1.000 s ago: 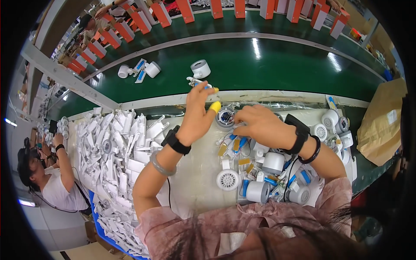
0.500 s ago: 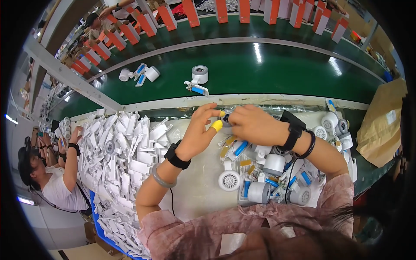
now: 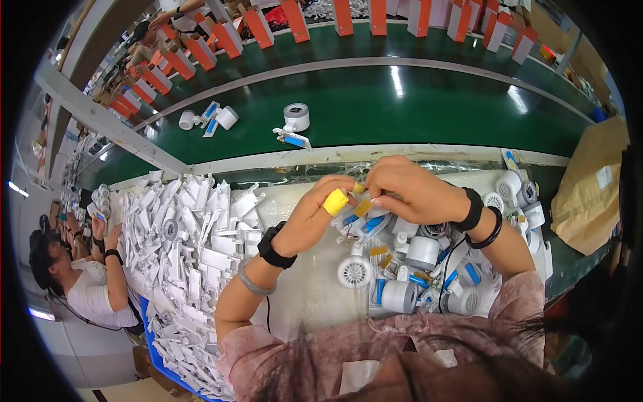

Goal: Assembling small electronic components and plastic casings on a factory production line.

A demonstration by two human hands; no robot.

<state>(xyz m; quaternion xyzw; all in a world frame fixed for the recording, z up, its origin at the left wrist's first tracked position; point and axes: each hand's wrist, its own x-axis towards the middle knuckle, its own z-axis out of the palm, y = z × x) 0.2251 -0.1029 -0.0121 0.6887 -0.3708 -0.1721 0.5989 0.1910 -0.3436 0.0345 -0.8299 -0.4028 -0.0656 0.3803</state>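
My left hand (image 3: 313,213), with yellow covers on thumb and a fingertip, is closed in a pinch. Its tips meet those of my right hand (image 3: 414,193), whose thumb and finger also press together. Whatever they pinch is small and mostly hidden by the fingers. Just below the fingertips show an amber strip (image 3: 363,208) and a blue piece (image 3: 351,219); I cannot tell if they are held or lie on the pile. Under my right wrist lies a heap of white round-headed units (image 3: 422,253) with blue pieces. A grilled round head (image 3: 354,271) lies at its left edge.
Left of my arm, white plastic parts (image 3: 194,234) pile up, a blue bin (image 3: 155,348) beneath them. Across the ledge, a green conveyor (image 3: 402,114) carries a white unit (image 3: 296,117) and orange-and-white boxes (image 3: 420,17). A brown paper bag (image 3: 589,187) stands right. A co-worker (image 3: 94,281) sits left.
My left thumb and finger have come together toward my right hand, which has turned so its thumb shows. The units on the conveyor have shifted slightly left.
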